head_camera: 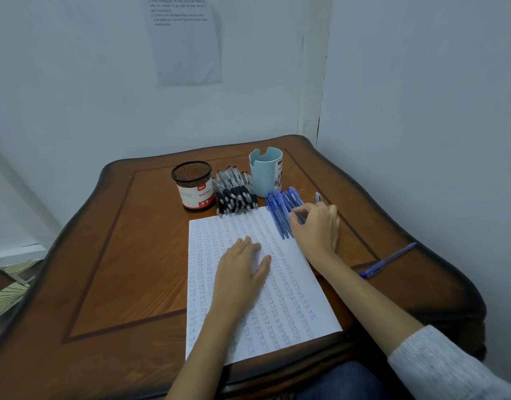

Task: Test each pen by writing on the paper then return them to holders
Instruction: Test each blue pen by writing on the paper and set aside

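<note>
A brown wooden table (118,255) is set into a corner of pale walls (75,82), and a printed sheet (187,44) is fixed to the wall behind it. Two holders are stood upright at the far side of the table: a black mesh holder (192,186) with a red and white label to the left, and a light blue holder (265,171) with a notched rim to the right. Of each holder's inside only its own wall is seen. A heap of black pens (235,192) is laid between the two holders, and a heap of blue pens (281,209) is laid just in front of the light blue one, overlapping the far right corner of the paper (291,298). The paper is covered in rows of writing. The left hand (244,264) is laid flat on the paper, fingers straight and slightly spread. The right hand (316,226) is placed against the blue pens, its fingers bent with the tips among them; whether a pen is pinched cannot be told. A single blue pen (388,259) is left well apart, near the table's right edge.
</note>
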### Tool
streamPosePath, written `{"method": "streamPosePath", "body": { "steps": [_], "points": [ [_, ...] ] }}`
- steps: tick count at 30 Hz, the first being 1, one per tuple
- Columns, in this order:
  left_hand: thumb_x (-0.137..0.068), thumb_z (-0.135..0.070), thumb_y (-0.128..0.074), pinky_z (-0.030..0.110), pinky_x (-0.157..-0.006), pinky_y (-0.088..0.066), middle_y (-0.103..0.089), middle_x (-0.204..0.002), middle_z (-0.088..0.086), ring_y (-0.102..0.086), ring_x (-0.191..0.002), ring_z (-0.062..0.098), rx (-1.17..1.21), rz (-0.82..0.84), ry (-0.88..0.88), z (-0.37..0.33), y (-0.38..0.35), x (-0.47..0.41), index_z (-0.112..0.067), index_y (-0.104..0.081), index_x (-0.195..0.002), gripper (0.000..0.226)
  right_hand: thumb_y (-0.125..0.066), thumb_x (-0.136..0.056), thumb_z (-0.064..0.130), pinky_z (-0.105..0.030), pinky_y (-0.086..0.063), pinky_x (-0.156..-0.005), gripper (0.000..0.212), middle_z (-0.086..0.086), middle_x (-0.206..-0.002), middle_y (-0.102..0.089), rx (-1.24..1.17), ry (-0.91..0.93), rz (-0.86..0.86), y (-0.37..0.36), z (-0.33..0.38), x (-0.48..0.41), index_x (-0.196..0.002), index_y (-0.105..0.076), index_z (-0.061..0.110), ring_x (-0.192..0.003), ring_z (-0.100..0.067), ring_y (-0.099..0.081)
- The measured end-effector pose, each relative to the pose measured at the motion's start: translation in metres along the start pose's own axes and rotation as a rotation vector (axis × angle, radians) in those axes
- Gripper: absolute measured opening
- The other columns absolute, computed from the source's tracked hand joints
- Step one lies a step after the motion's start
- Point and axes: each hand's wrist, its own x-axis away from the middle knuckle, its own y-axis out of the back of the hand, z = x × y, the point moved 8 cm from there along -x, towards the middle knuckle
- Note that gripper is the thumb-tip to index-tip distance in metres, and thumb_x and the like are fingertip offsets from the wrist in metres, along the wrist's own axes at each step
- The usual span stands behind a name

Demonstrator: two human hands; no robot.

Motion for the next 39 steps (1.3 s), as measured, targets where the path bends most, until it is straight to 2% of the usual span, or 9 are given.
{"method": "streamPosePath", "body": {
  "steps": [6, 11, 14, 17, 20, 25, 28, 36, 39],
  "points": [
    [-0.097, -0.024, -0.051, 0.016, -0.082, -0.038, -0.067, -0.11, -0.001, -0.058, -0.1, 0.012, -0.063, -0.048, -0.165, -0.022, 0.004, 0.005, -0.013, -0.067, -0.106, 0.022, -0.06, -0.091, 0.012, -0.031, -0.047, -0.071, 0.013, -0.002, -0.088, -0.067, -0.171, 0.046, 0.176, 0.02, -0.015, 0.008, -0.088, -0.072, 0.017, -0.088, -0.018, -0.056],
    [-0.099, -0.02, -0.045, 0.019, -0.06, -0.028, -0.055, -0.079, -0.003, -0.048, -0.073, 0.012, -0.154, -0.055, -0.131, -0.028, 0.005, 0.001, -0.013, -0.053, -0.079, 0.023, -0.051, -0.089, -0.006, -0.016, -0.048, -0.068, 0.034, 0.006, -0.093, -0.06, -0.14, 0.105, 0.422, 0.042, -0.024, 0.02, -0.083, -0.069, 0.023, -0.082, -0.009, -0.057],
    [-0.097, -0.015, -0.038, 0.024, -0.065, -0.034, -0.062, -0.089, 0.003, -0.055, -0.081, 0.019, -0.248, -0.007, -0.096, -0.04, 0.007, -0.001, -0.011, -0.051, -0.079, 0.022, -0.049, -0.088, -0.008, -0.027, -0.052, -0.087, 0.043, 0.003, -0.104, -0.06, -0.026, 0.145, 0.445, 0.063, -0.039, 0.02, -0.082, -0.065, 0.031, -0.097, -0.01, -0.058],
    [-0.098, -0.022, -0.044, 0.027, -0.095, -0.035, -0.056, -0.132, -0.004, -0.051, -0.118, 0.016, -0.205, 0.067, -0.184, -0.059, 0.001, 0.008, -0.018, -0.056, -0.125, 0.03, -0.051, -0.088, -0.003, -0.033, -0.049, -0.096, 0.038, 0.005, -0.108, -0.056, 0.167, 0.189, 0.527, 0.081, -0.062, 0.024, -0.095, -0.067, 0.031, -0.103, -0.011, -0.055],
    [-0.099, -0.025, -0.043, 0.026, -0.096, -0.033, -0.057, -0.131, -0.005, -0.049, -0.117, 0.014, -0.215, 0.076, -0.205, -0.066, -0.007, 0.02, -0.019, -0.056, -0.127, 0.031, -0.053, -0.088, 0.001, -0.036, -0.042, -0.101, 0.037, 0.01, -0.104, -0.052, 0.246, 0.268, 0.623, 0.092, -0.079, 0.036, -0.112, -0.068, 0.024, -0.104, -0.008, -0.047],
    [-0.099, -0.028, -0.044, 0.026, -0.09, -0.033, -0.06, -0.122, -0.009, -0.05, -0.113, 0.011, -0.137, 0.049, -0.169, -0.059, -0.012, 0.029, -0.019, -0.06, -0.118, 0.026, -0.057, -0.092, 0.016, -0.033, -0.036, -0.096, 0.02, 0.012, -0.095, -0.05, 0.288, 0.41, 0.505, 0.107, -0.083, 0.046, -0.104, -0.066, 0.028, -0.091, -0.005, -0.045],
    [-0.098, -0.03, -0.047, 0.026, -0.087, -0.033, -0.062, -0.12, -0.009, -0.05, -0.113, 0.011, -0.102, 0.043, -0.162, -0.056, -0.013, 0.031, -0.02, -0.061, -0.115, 0.025, -0.061, -0.087, 0.01, -0.03, -0.045, -0.078, 0.02, 0.01, -0.091, -0.049, 0.092, 0.419, 0.489, 0.111, -0.072, 0.051, -0.101, -0.061, 0.025, -0.079, -0.006, -0.051],
    [-0.098, -0.03, -0.049, 0.024, -0.087, -0.021, -0.058, -0.128, -0.007, -0.045, -0.121, 0.012, -0.031, 0.006, -0.14, -0.055, -0.011, 0.04, -0.021, -0.062, -0.12, 0.026, -0.046, -0.098, 0.016, -0.042, -0.052, -0.069, 0.049, -0.005, -0.086, -0.061, -0.1, 0.298, 0.459, 0.103, -0.055, 0.051, -0.138, -0.035, 0.04, -0.072, -0.024, -0.06],
    [-0.098, -0.03, -0.048, 0.023, -0.088, -0.021, -0.057, -0.129, -0.008, -0.044, -0.122, 0.011, -0.029, 0.01, -0.141, -0.055, -0.011, 0.041, -0.022, -0.061, -0.121, 0.027, -0.04, -0.103, 0.021, -0.03, -0.052, -0.067, 0.057, -0.006, -0.073, -0.061, -0.141, 0.253, 0.464, 0.101, -0.052, 0.052, -0.148, -0.015, 0.044, -0.066, -0.021, -0.061]
  ]
}}
